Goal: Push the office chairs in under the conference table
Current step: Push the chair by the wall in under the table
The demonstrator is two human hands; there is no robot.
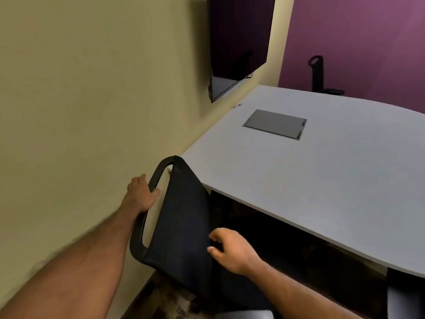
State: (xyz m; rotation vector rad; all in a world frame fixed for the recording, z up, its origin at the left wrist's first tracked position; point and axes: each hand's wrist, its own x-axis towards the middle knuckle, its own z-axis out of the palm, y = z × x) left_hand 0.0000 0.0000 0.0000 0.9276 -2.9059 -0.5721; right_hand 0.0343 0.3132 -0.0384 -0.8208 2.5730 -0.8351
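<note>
A black mesh office chair (pixel 181 217) stands at the near left corner of the grey conference table (pixel 310 180), its back tilted and its top touching the table edge. My left hand (pixel 141 193) is wrapped around the black loop handle at the top of the chair back. My right hand (pixel 230 248) rests against the front of the mesh back with its fingers curled, lower down near the table's underside. The chair's seat and base are hidden. A second black chair (pixel 318 73) stands at the table's far side by the purple wall.
A beige wall (pixel 80 111) runs close along the left of the chair. A dark flat screen (pixel 236 47) hangs on it above the table. A grey cable hatch (pixel 274 124) sits flush in the tabletop. Another dark chair part (pixel 404 293) shows at the lower right.
</note>
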